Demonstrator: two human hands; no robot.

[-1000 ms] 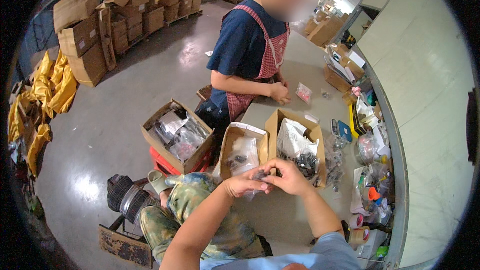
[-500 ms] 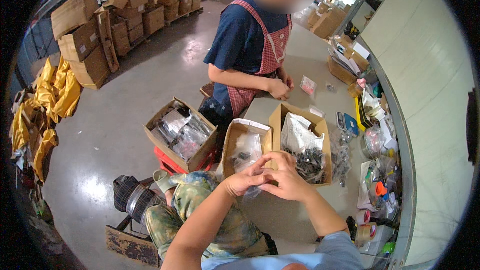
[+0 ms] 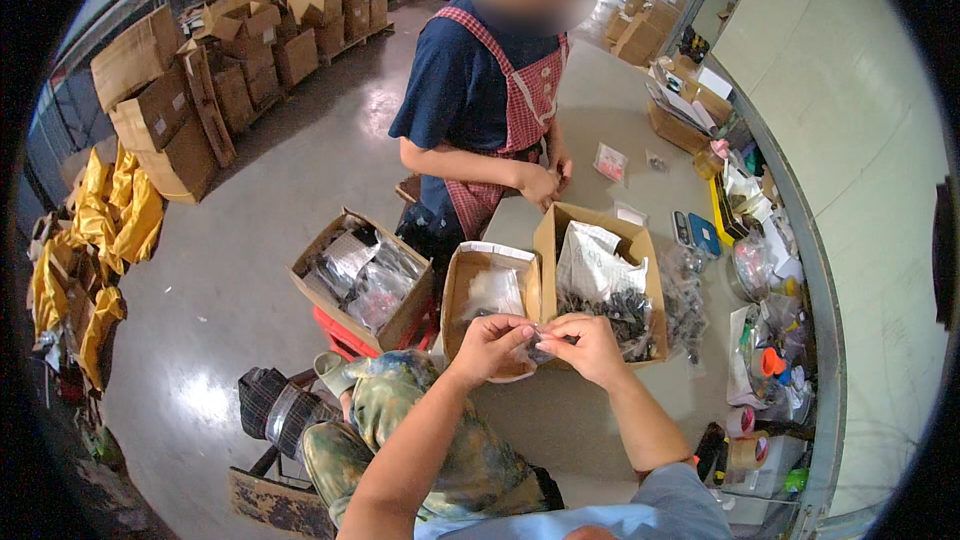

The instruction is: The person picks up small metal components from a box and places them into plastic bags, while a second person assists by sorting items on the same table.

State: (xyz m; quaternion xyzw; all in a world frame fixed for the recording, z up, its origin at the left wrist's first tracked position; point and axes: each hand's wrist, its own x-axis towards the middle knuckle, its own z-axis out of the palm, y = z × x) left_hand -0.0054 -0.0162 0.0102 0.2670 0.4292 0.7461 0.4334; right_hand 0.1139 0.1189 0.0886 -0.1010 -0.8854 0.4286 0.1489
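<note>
My left hand (image 3: 497,348) and my right hand (image 3: 583,347) meet over the near edges of two open cartons. Fingers and thumbs of both hands pinch a small clear plastic bag (image 3: 537,337) held between them; its contents are too small to make out. Beyond my left hand is a shallow carton (image 3: 464,285) with clear bags inside. Past my right hand stands a taller carton (image 3: 657,305) holding small black parts (image 3: 622,318) and a white sheet with writing (image 3: 597,265).
A co-worker in a red checked apron (image 3: 525,100) stands across the table (image 3: 600,430). A carton of bagged goods (image 3: 365,275) rests on a red stool (image 3: 345,328). Tape rolls (image 3: 745,450), a blue scale (image 3: 703,233) and bags line the right side. Stacked boxes stand far left.
My hands were overlapping and now sit slightly apart, with the bag showing between their fingertips. The view has shifted a little. The co-worker's hands stay together near the table edge.
</note>
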